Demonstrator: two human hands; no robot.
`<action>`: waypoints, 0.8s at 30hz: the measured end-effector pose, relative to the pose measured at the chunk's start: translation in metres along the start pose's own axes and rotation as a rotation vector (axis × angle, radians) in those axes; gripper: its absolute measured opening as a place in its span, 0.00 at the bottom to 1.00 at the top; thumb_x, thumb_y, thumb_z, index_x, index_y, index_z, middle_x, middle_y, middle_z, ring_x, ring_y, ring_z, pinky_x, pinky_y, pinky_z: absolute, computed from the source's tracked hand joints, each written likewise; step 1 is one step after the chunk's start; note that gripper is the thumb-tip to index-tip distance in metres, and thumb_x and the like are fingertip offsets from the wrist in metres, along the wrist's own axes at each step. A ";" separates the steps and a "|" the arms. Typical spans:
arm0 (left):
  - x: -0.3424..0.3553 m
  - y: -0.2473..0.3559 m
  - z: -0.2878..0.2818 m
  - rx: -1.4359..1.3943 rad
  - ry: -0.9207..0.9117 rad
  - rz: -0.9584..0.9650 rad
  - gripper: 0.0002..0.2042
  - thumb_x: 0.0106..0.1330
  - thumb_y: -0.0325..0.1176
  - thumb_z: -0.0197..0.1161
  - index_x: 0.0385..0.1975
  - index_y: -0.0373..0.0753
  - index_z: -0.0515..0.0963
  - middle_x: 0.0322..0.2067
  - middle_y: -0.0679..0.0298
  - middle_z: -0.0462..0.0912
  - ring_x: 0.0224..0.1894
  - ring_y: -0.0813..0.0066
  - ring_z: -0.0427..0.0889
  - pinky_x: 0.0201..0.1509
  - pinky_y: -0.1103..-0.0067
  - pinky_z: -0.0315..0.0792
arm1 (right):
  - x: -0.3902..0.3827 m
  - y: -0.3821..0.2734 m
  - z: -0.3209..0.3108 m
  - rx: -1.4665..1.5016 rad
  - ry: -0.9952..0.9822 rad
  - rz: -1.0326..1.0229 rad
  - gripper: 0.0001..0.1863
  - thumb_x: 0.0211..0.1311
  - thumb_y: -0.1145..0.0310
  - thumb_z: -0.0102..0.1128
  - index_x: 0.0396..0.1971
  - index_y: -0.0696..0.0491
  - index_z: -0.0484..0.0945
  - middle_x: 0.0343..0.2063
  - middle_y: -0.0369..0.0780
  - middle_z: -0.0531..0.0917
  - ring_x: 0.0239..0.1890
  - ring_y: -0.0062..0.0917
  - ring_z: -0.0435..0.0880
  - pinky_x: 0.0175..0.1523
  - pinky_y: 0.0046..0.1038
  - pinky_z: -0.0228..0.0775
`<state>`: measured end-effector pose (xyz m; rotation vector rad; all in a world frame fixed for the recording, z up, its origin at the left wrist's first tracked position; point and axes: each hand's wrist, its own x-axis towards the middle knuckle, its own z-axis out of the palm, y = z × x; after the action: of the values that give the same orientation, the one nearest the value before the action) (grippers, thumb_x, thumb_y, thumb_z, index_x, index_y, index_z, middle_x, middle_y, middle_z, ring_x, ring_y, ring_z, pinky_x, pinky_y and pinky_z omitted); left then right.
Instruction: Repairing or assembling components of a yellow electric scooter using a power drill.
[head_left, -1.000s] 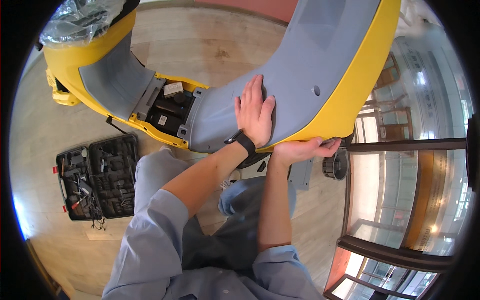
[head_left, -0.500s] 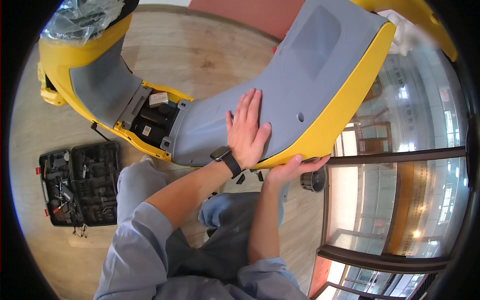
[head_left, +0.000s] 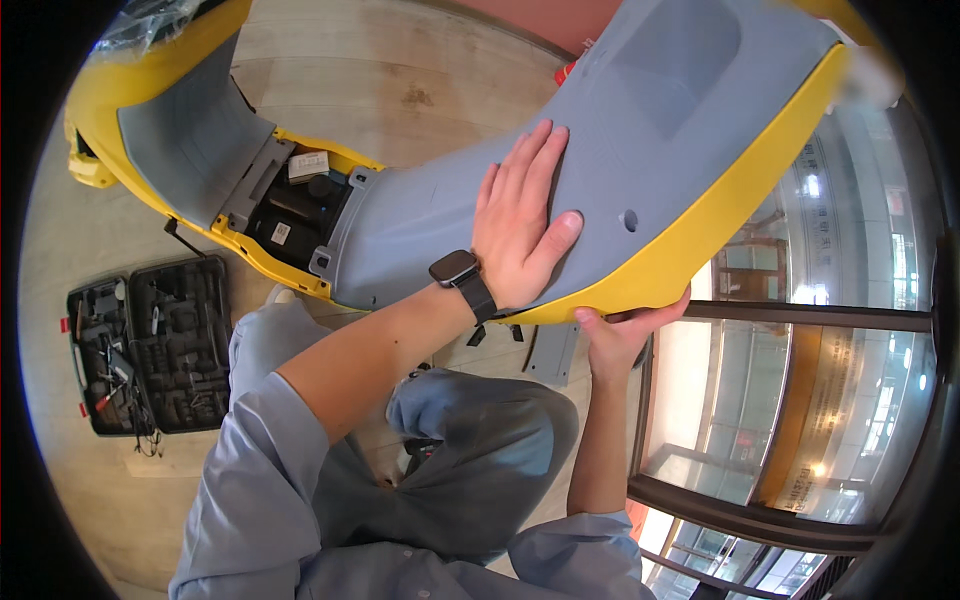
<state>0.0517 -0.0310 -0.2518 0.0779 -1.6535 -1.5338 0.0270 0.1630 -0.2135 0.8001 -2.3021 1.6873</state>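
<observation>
A yellow and grey scooter body (head_left: 395, 235) stretches across the view in front of me. My left hand (head_left: 515, 225) lies flat on its smooth grey panel (head_left: 610, 170), fingers spread, a dark watch on the wrist. Along the near lower edge, my right hand (head_left: 625, 335) holds the yellow side panel (head_left: 700, 240) from below; its thumb and one finger show, the other fingers are mostly hidden. Left of my hands, an uncovered compartment (head_left: 300, 205) in the footboard shows black parts and a small white-labelled box (head_left: 308, 166).
An open black tool case (head_left: 180, 340) with tools and cables lies on the wood-look floor (head_left: 330, 60) at left. A loose grey panel piece (head_left: 550, 352) is below the scooter. Clear plastic film (head_left: 145, 25) covers its far-left part. Dark-framed glass (head_left: 810, 316) stands at right.
Both hands have moved a little right and the left one slightly up in the picture, still against the scooter. The view has shifted, and my knee shows further right.
</observation>
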 end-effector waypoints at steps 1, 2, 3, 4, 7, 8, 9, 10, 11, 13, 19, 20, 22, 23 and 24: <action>0.000 0.000 0.001 0.000 -0.005 -0.011 0.37 0.67 0.54 0.47 0.72 0.38 0.53 0.71 0.47 0.53 0.72 0.45 0.53 0.71 0.48 0.44 | -0.001 -0.004 0.002 -0.018 0.017 -0.010 0.70 0.36 0.71 0.80 0.73 0.46 0.33 0.68 0.43 0.50 0.70 0.35 0.54 0.71 0.41 0.54; -0.001 0.000 0.001 0.005 -0.005 0.001 0.37 0.67 0.55 0.47 0.72 0.38 0.53 0.71 0.47 0.53 0.72 0.45 0.52 0.71 0.48 0.44 | -0.002 -0.008 0.004 -0.030 0.029 -0.018 0.69 0.36 0.71 0.79 0.72 0.46 0.33 0.68 0.43 0.50 0.69 0.35 0.55 0.71 0.41 0.53; -0.002 0.000 0.001 0.009 -0.006 0.014 0.37 0.67 0.55 0.46 0.72 0.38 0.53 0.71 0.47 0.53 0.73 0.45 0.52 0.71 0.48 0.43 | -0.002 -0.008 0.005 -0.027 0.024 -0.007 0.69 0.36 0.71 0.79 0.72 0.46 0.33 0.68 0.43 0.50 0.69 0.35 0.55 0.71 0.41 0.53; -0.002 0.000 0.000 0.015 -0.007 0.004 0.37 0.67 0.55 0.46 0.72 0.38 0.53 0.71 0.47 0.53 0.73 0.45 0.52 0.71 0.48 0.43 | -0.001 -0.009 0.005 -0.008 0.019 -0.001 0.69 0.36 0.71 0.79 0.72 0.46 0.32 0.68 0.43 0.49 0.70 0.36 0.54 0.72 0.41 0.51; 0.000 -0.002 0.002 -0.003 -0.008 0.000 0.38 0.67 0.56 0.46 0.71 0.38 0.53 0.71 0.47 0.52 0.73 0.45 0.52 0.71 0.48 0.43 | -0.005 -0.004 0.010 -0.003 0.034 -0.011 0.71 0.36 0.72 0.79 0.73 0.46 0.29 0.70 0.43 0.48 0.71 0.36 0.52 0.73 0.42 0.48; -0.001 -0.004 0.000 -0.017 -0.010 -0.002 0.38 0.66 0.56 0.47 0.71 0.38 0.53 0.72 0.47 0.52 0.73 0.46 0.51 0.72 0.48 0.43 | -0.008 -0.003 0.012 -0.010 0.049 -0.028 0.72 0.36 0.72 0.79 0.73 0.46 0.27 0.70 0.43 0.46 0.71 0.37 0.51 0.73 0.42 0.47; -0.001 -0.006 0.000 -0.032 -0.012 -0.003 0.38 0.66 0.56 0.48 0.71 0.38 0.53 0.72 0.48 0.51 0.73 0.47 0.51 0.72 0.49 0.42 | -0.010 -0.002 0.011 -0.009 0.051 -0.029 0.72 0.36 0.72 0.79 0.73 0.46 0.27 0.70 0.43 0.46 0.71 0.37 0.51 0.73 0.42 0.47; -0.001 -0.006 0.000 -0.031 -0.013 0.001 0.38 0.66 0.56 0.48 0.71 0.38 0.53 0.72 0.48 0.51 0.73 0.47 0.51 0.72 0.49 0.42 | -0.011 -0.001 0.010 -0.004 0.059 -0.025 0.74 0.36 0.73 0.79 0.73 0.45 0.25 0.71 0.44 0.45 0.72 0.36 0.50 0.73 0.42 0.47; -0.003 -0.009 0.000 -0.021 -0.033 0.011 0.38 0.66 0.55 0.48 0.72 0.38 0.53 0.72 0.48 0.51 0.74 0.47 0.50 0.72 0.49 0.42 | -0.013 0.000 0.011 0.003 0.067 -0.021 0.76 0.35 0.74 0.79 0.73 0.45 0.22 0.72 0.44 0.44 0.72 0.36 0.49 0.73 0.43 0.46; -0.008 -0.012 -0.003 -0.010 -0.052 0.029 0.39 0.65 0.55 0.49 0.72 0.38 0.52 0.72 0.48 0.50 0.74 0.48 0.50 0.72 0.50 0.42 | -0.022 0.001 0.017 -0.014 0.064 -0.004 0.77 0.35 0.75 0.80 0.72 0.45 0.21 0.72 0.44 0.43 0.72 0.36 0.48 0.73 0.43 0.46; -0.020 -0.017 -0.012 0.067 -0.104 0.048 0.40 0.66 0.56 0.47 0.72 0.35 0.51 0.72 0.47 0.50 0.74 0.48 0.50 0.73 0.51 0.43 | -0.025 0.003 0.023 -0.020 0.014 -0.015 0.78 0.35 0.77 0.80 0.71 0.44 0.17 0.72 0.43 0.40 0.73 0.33 0.45 0.74 0.42 0.47; -0.019 -0.017 -0.013 0.086 -0.092 0.055 0.39 0.67 0.56 0.45 0.72 0.35 0.51 0.72 0.47 0.50 0.74 0.47 0.50 0.73 0.51 0.44 | -0.024 0.003 0.026 -0.020 0.008 -0.024 0.79 0.36 0.77 0.80 0.71 0.44 0.16 0.73 0.42 0.39 0.74 0.33 0.43 0.74 0.42 0.47; -0.022 -0.013 -0.012 0.095 -0.079 0.060 0.39 0.67 0.56 0.45 0.72 0.34 0.51 0.72 0.46 0.50 0.74 0.47 0.50 0.73 0.51 0.44 | -0.027 0.000 0.029 0.005 0.027 -0.017 0.78 0.36 0.78 0.80 0.71 0.44 0.16 0.73 0.42 0.39 0.74 0.33 0.43 0.74 0.42 0.47; -0.024 -0.012 -0.012 0.108 -0.066 0.061 0.39 0.67 0.56 0.45 0.71 0.34 0.51 0.72 0.46 0.51 0.74 0.47 0.50 0.72 0.51 0.44 | -0.027 0.000 0.031 0.034 0.045 -0.006 0.78 0.36 0.78 0.79 0.71 0.45 0.16 0.73 0.41 0.38 0.74 0.32 0.42 0.74 0.43 0.47; -0.024 -0.011 -0.012 0.128 -0.065 0.061 0.39 0.67 0.55 0.45 0.71 0.33 0.52 0.72 0.46 0.51 0.73 0.46 0.51 0.72 0.51 0.44 | -0.027 -0.002 0.035 0.083 0.059 0.003 0.78 0.37 0.78 0.79 0.71 0.45 0.16 0.73 0.41 0.38 0.74 0.32 0.42 0.74 0.43 0.46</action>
<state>0.0686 -0.0291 -0.2757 0.0454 -1.7891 -1.3967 0.0567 0.1389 -0.2357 0.7521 -2.2085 1.7929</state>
